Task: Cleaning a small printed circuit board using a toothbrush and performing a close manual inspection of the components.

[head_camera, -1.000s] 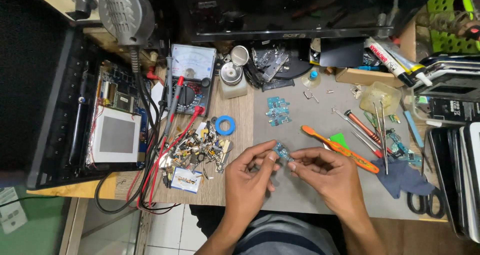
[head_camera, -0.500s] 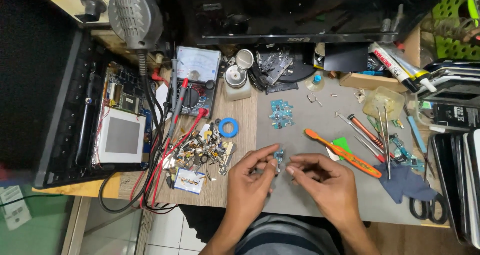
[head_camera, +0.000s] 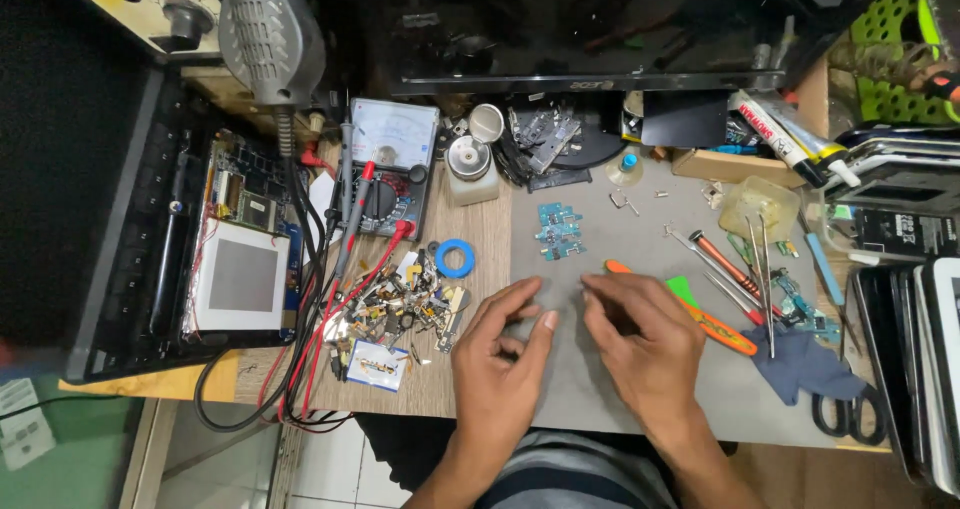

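Left hand: the left hand (head_camera: 500, 369) rests low on the grey work mat (head_camera: 640, 389), fingers curled, thumb and forefinger drawn close together. Whether they pinch a small part I cannot tell; nothing shows between them.
Right hand: the right hand (head_camera: 645, 344) lies beside it, palm down, fingers pressed together and pointing left toward the left thumb. It hides whatever may be under its tips.
Gap between hands: the two sets of fingertips are near each other but apart, over bare mat.
Nearest thing: an orange plastic pry tool (head_camera: 700, 314) passes just behind the right hand, its long axis running from upper left to lower right; the right hand is the nearer one and partly covers it.
Small board: a blue-green circuit board (head_camera: 555, 231) lies on the mat, up and away from both hands, about midway between them.
Other tools: a red-handled screwdriver (head_camera: 722, 262) and metal tweezers (head_camera: 765, 279) lie right of the right hand, beside a dark blue cloth (head_camera: 805, 364).
Containers: a clear plastic tub (head_camera: 760, 207) at the far right of the mat seems to hold only a few tiny bits; a round metal solvent pot (head_camera: 468, 159) stands beside an analogue multimeter (head_camera: 385, 164).
Loose pile: a heap of small components (head_camera: 395, 314) sits on the wooden table (head_camera: 480, 244), left of the left hand, near a blue tape roll (head_camera: 455, 259).
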